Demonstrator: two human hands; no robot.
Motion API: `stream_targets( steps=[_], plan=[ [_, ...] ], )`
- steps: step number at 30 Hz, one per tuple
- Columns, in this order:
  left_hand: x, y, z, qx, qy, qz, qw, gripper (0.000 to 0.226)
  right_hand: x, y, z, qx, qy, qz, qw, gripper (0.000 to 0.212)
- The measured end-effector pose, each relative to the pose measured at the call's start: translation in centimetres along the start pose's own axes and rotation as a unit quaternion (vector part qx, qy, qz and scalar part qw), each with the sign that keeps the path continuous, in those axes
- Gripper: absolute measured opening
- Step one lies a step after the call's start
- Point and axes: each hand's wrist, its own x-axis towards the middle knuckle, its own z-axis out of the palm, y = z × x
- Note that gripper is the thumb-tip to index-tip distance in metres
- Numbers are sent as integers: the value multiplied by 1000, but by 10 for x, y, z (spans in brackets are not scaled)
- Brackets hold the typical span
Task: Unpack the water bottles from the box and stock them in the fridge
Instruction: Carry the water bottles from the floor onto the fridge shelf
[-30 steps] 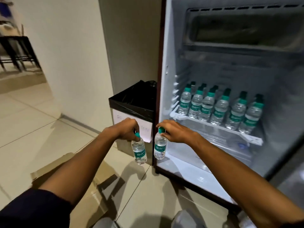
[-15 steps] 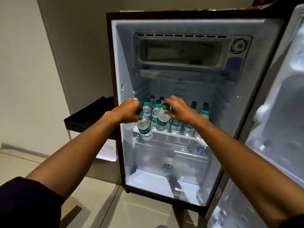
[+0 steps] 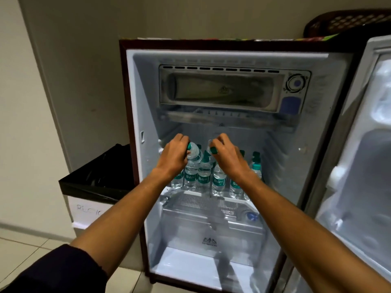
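Two water bottles held by their green caps over the shelf (image 3: pixel 203 194) row inside the fridge (image 3: pixel 135 102): left hand (image 3: pixel 172 158) fingers pinching the left bottle (image 3: pixel 193 153), right hand (image 3: pixel 227 157) fingers pinching the right bottle (image 3: pixel 211 150), both tipped, bases pointing rearward behind the standing bottles (image 3: pixel 203 176).

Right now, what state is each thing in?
fridge: door open
left hand: grips a tilted bottle near its cap, above the shelf row
right hand: grips a second bottle's green cap
shelf bottles: upright, capped, in rows
bin: open, black liner
freezer flap: closed
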Motion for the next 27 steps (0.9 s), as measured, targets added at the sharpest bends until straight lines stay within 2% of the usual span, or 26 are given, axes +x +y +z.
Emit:
stream_targets(
  steps=[6, 12, 15, 17, 19, 22, 24, 26, 27],
  plan=[
    [25, -13, 30, -33, 57, -20, 998, 16, 24, 11, 24, 96, -4, 57, 994, 15],
    [55, -30, 56, -73, 100, -60, 990, 15, 53, 34, 48, 58, -4, 80, 995, 17],
    [70, -38, 71, -64, 82, -85, 991, 10, 70, 48, 57, 25, 5, 91, 996, 22],
    [81, -47, 81, -69, 55, -113, 990, 3, 83, 61, 64, -17, 2, 56, 998, 22],
    [89, -56, 90, -90, 34, -129, 987, 11, 96, 67, 68, -3, -3, 69, 998, 19],
    [100, -69, 103, -137, 24, -124, 982, 29, 117, 70, 72, 68, -16, 121, 990, 39],
    [115, -79, 112, -110, 6, -150, 983, 27, 130, 73, 74, 114, -10, 150, 982, 34],
    [134, -89, 119, -50, -20, -173, 983, 23, 141, 81, 77, 95, -18, 108, 989, 20],
    [142, -94, 120, -55, -25, -174, 983, 19, 146, 88, 79, 66, -31, 82, 994, 18]
  ],
)
